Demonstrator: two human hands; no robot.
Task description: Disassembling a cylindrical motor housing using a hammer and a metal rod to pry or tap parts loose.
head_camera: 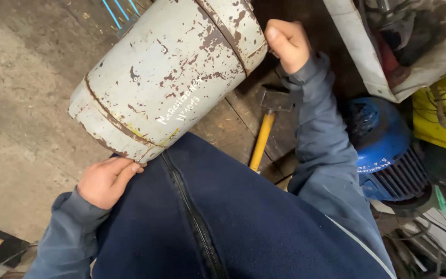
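A large pale grey metal cylinder (pixel 171 72) with rust patches and handwritten chalk marks is held tilted in front of my dark blue zipped jacket. My left hand (pixel 107 181) cups its lower bottom rim, fingers under the edge. My right hand (pixel 287 44) is closed in a fist at the cylinder's upper end; what it grips is hidden behind the cylinder.
A hammer (pixel 267 121) with a yellow handle lies on wooden boards (pixel 228 124) below the cylinder. A blue electric motor (pixel 385 150) sits at the right, with a yellow box (pixel 442 111) and clutter beyond. Bare concrete floor (pixel 21 103) spreads to the left.
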